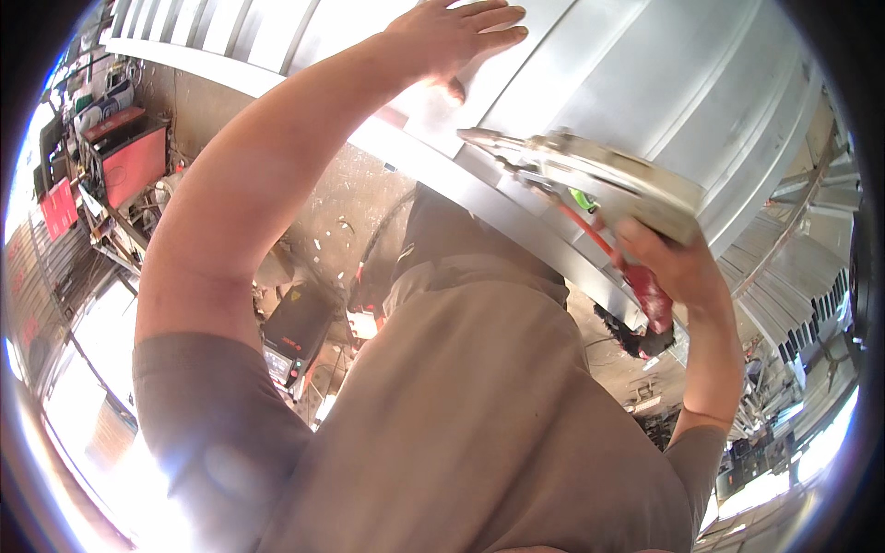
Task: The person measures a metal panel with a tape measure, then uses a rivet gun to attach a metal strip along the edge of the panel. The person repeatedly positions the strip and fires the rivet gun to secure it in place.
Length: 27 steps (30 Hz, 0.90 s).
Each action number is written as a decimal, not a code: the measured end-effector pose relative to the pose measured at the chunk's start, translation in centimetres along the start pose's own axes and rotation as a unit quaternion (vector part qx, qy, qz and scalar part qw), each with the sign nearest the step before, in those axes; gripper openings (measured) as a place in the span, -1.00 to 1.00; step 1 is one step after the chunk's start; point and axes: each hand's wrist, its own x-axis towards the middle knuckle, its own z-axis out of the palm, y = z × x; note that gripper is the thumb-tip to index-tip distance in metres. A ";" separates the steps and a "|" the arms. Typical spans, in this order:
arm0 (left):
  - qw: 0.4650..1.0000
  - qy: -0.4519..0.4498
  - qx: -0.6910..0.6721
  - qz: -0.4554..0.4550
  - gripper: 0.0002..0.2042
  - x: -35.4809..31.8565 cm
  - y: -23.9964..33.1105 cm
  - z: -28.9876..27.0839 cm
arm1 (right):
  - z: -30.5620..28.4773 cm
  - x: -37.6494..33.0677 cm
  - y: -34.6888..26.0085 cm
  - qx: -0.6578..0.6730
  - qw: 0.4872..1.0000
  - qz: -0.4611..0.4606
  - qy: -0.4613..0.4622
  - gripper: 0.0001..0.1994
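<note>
My left hand reaches across the ribbed silver metal panel. Its fingers are stretched out and hold nothing; whether the palm rests on the metal I cannot tell. Over the panel's near edge, my right hand grips a silver hand tool with a long tapered nose pointing left. A red handle and a thin orange-red bar show beneath its body, with a small bright green part beside them. Motion smears the tool, so its exact kind is unclear.
A red box stands among clutter at the left. On the floor, left of my body, sits a black machine. Long metal profiles are stacked at the right. A dark bristly object lies below the panel's near edge.
</note>
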 end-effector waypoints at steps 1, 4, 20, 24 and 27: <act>1.000 -0.001 0.006 -0.001 0.22 0.0 0.0 0.1 | 0.8 1.8 -0.3 -0.019 1.000 0.017 -0.003 -0.50; 1.000 -0.002 0.019 -0.003 0.23 0.2 -0.1 0.2 | 2.8 5.9 -0.6 -0.062 0.997 0.025 -0.031 -0.53; 0.995 -0.102 -0.008 -0.023 0.19 0.7 -0.1 -0.6 | 4.1 10.2 0.4 -0.018 0.995 -0.050 -0.085 -0.58; 0.994 -0.109 -0.005 -0.026 0.20 0.6 -0.1 -0.8 | 4.0 10.2 0.4 -0.027 0.994 -0.047 -0.093 -0.59; 0.995 -0.099 -0.008 -0.024 0.20 0.3 0.0 -0.9 | 4.0 10.2 0.4 -0.028 0.994 -0.042 -0.093 -0.56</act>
